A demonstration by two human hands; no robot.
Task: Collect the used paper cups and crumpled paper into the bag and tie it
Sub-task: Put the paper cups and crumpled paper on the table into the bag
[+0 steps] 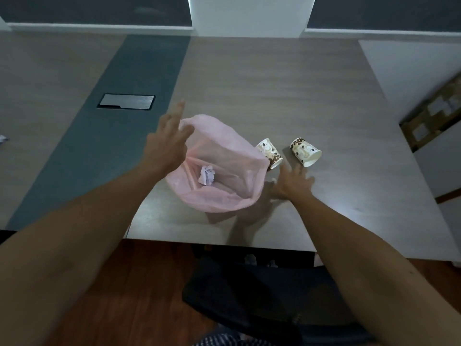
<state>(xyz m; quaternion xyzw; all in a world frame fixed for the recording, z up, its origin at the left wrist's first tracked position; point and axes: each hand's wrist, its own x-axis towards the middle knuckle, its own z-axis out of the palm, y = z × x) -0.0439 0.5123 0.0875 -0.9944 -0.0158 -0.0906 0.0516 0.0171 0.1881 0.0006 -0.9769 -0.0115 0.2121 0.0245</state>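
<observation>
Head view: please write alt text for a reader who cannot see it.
A pink bag stands open on a table with one crumpled paper inside, the left hand at its rim. The open right hand reaches toward two paper cups lying on their sides right of the bag.

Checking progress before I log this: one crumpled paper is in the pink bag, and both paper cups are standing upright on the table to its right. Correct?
Not quite. The head view shows both paper cups lying on their sides, not upright. The rest holds: one crumpled paper is in the pink bag, and the cups are on the table to its right.
</observation>
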